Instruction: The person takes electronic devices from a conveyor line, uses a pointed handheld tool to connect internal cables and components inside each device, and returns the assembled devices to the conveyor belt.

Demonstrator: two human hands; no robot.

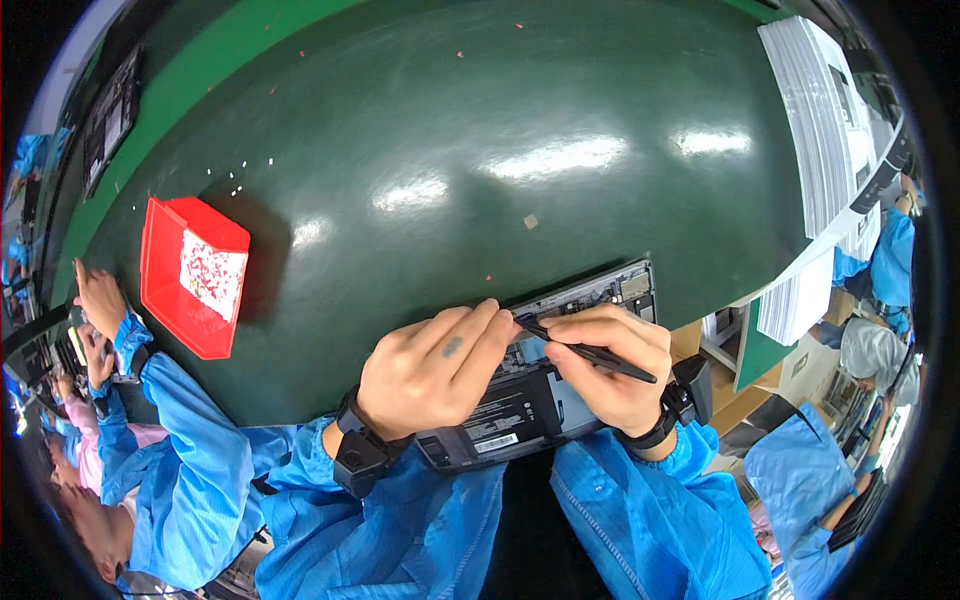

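An opened laptop base (575, 405) lies at the table's near edge in front of me, its circuit board and a black battery (505, 415) exposed. My right hand (615, 370) grips a slim black pen-shaped tool (610, 361), its thin end pointing left at the board. Right beside that tip, my left hand (435, 365) reaches over the laptop's left part, fingers bent and pressed together. Whatever the left fingertips hold, if anything, is hidden or too small to name. Both hands cover parts of the board.
A red bin (195, 275) with small white and red pieces stands on the green table (400, 120) at left. Tiny white bits (236, 180) lie behind it. White stacked sheets (805, 130) are at right. A co-worker's hand (100, 300) rests at far left.
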